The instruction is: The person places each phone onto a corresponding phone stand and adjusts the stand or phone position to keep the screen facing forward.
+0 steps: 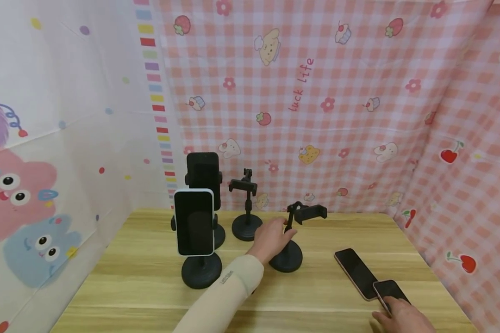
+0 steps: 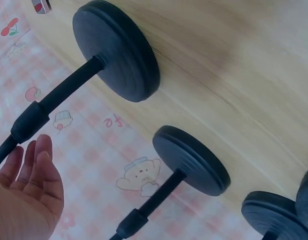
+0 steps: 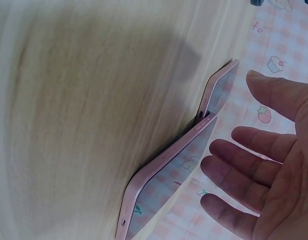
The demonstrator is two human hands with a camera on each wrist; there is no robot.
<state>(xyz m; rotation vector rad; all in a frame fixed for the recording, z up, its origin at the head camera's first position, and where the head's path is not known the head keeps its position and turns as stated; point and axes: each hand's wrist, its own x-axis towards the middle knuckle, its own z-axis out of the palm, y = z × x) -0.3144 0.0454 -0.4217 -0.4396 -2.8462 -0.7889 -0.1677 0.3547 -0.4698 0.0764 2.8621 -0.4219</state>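
Note:
In the head view my left hand (image 1: 271, 238) is at the pole of a black phone stand (image 1: 287, 258), whose holder tilts to the right. The left wrist view shows the fingers (image 2: 46, 172) loosely bent beside that stand's pole (image 2: 68, 90), with a gap visible; the thumb is mostly out of frame. My right hand (image 1: 406, 317) hovers over a dark-screened phone (image 1: 390, 290) at the front right. In the right wrist view its fingers (image 3: 234, 175) are spread and relaxed, apart from the phone (image 3: 166, 167). A second phone (image 1: 355, 273) with a pinkish edge lies touching the first.
To the left, a stand (image 1: 202, 273) holds a white-framed phone (image 1: 194, 222). Behind it another stand holds a black phone (image 1: 203, 173). A stand with a bare holder (image 1: 247, 226) is at the back. Patterned cloths (image 1: 300, 129) border the wooden table (image 1: 316, 296).

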